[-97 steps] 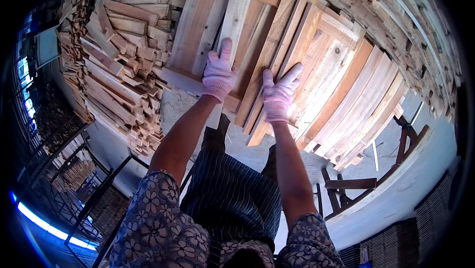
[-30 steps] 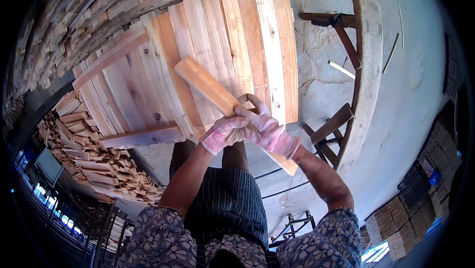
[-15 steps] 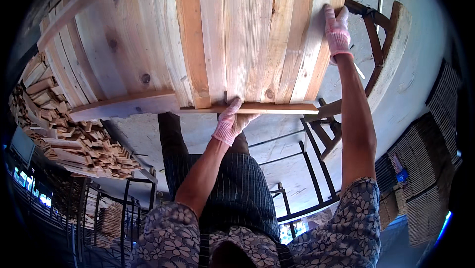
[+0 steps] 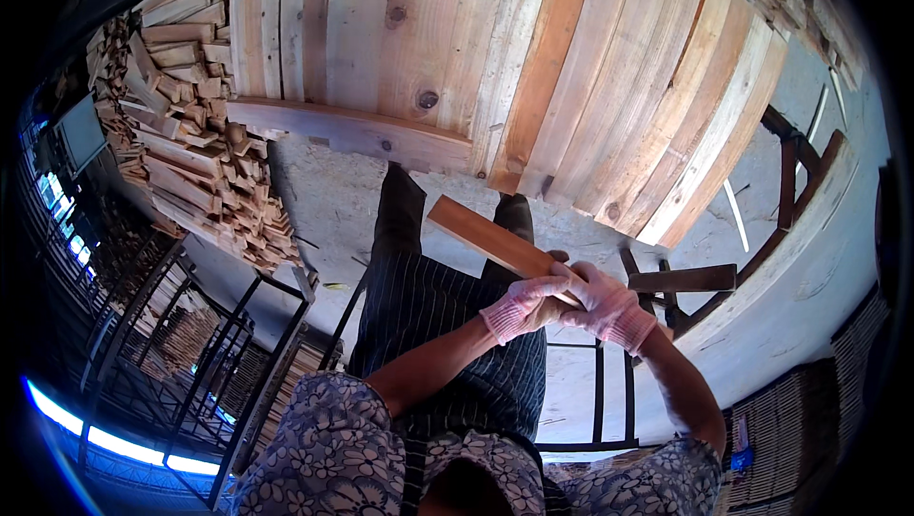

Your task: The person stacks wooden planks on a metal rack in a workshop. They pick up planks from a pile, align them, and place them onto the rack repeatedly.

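Observation:
A short reddish-brown wooden strip slants in front of my dark striped apron, apart from the panel. My left hand, in a pale pink work glove, is closed around its lower right part. Against it, my right hand, gloved alike, is closed on the same end; the hands cover that end. Beyond them lies a wide panel of side-by-side planks, some pale and some reddish. A wooden rail runs along the left part of its near edge, while the plank ends to the right are bare.
Offcuts of wood lie in a large pile on the left. Dark metal frames stand at the lower left. A wooden-topped trestle is at the right, with loose thin sticks on the grey floor nearby.
The strip has come away from the panel's near edge toward my body. My right hand has left the panel's right side and joined my left on the strip. The view has shifted.

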